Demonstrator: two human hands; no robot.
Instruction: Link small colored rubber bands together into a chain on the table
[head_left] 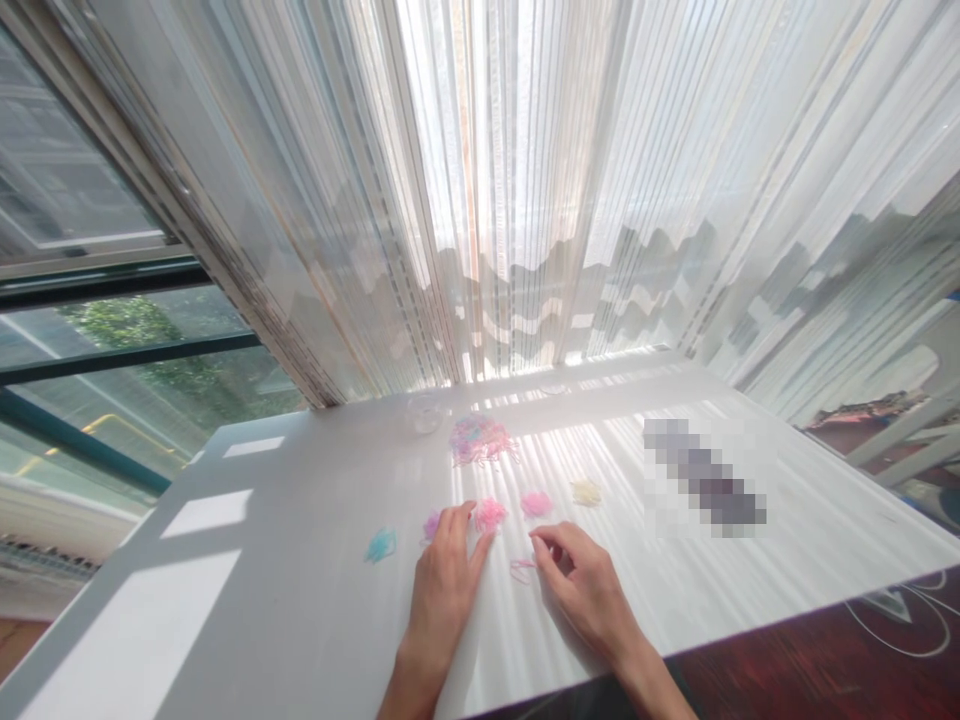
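Observation:
My left hand rests on the table with thumb and forefinger apart around a bright pink pile of thin, loop-like bands. It partly covers a purple pile. My right hand is closed, thumb and forefinger brought together in a pinch; what they hold, if anything, is too small to make out. Just left of it lie a few loose pink bands. Beyond the right hand are a lighter pink pile and a pale yellow pile. A turquoise pile lies left of my left hand.
A larger mixed-colour heap of bands lies farther back on the white table. Beside it stands a clear round container. A blurred-out dark object is at the right. Sheer curtains hang behind the table.

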